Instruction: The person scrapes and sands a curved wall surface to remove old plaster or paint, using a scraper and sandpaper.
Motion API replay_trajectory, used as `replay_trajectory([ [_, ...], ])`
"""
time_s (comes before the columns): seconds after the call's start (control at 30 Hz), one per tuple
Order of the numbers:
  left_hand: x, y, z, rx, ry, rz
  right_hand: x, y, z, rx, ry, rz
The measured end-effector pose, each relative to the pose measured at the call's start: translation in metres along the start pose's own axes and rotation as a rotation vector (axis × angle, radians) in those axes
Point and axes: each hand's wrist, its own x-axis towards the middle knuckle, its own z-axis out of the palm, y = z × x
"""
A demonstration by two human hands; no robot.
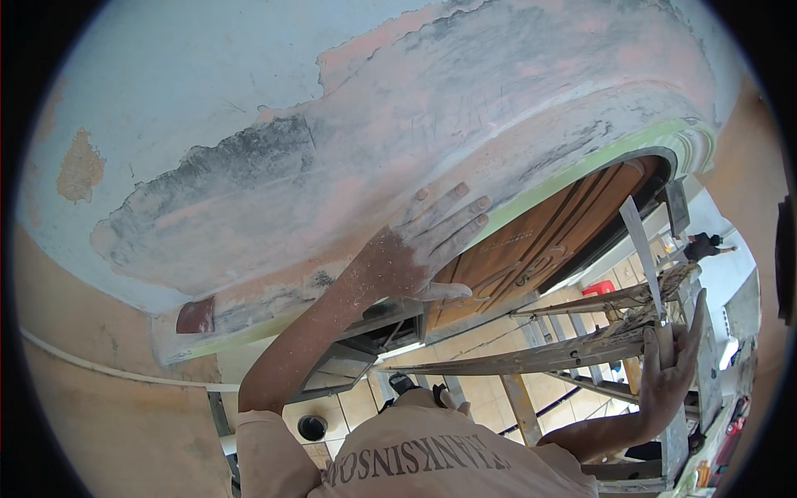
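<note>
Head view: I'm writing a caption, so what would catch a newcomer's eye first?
Probably the big grey-and-pink patch with ragged edges, sprawling across the pale wall at the top. Next, the dusty left hand, spread open near the picture's centre. Toward the right edge, the right hand holds a flat-bladed tool, blade pointing up.

head cam, L/pair | fisheye, fcg dn | nr L hand (436, 241), R hand (669, 365)

A single line of large dark capital lettering (419, 461) runs in a shallow arc across the chest of the person's pale shirt (407, 422), between its two sleeves, upside down in this view.
</note>
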Motion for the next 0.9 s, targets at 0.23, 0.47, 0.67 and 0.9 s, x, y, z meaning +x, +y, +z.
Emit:
replay_trajectory([
  [0.23, -0.023, -0.011, 0.0, 0.015, 0.075, -0.053, -0.001, 0.003, 0.002, -0.006, 0.007, -0.008],
  [0.47, -0.053, -0.011, -0.001, 0.09, -0.062, -0.131, -0.002, 0.008, 0.0, -0.048, 0.016, -0.032],
  [0.67, -0.038, -0.013, -0.001, 0.212, -0.216, -0.212, -0.001, 0.004, 0.0, -0.009, 0.013, 0.009],
  [0.9, -0.036, -0.014, 0.014, 0.028, -0.147, -0.111, 0.0, 0.012, 0.002, -0.038, 0.018, -0.031],
])
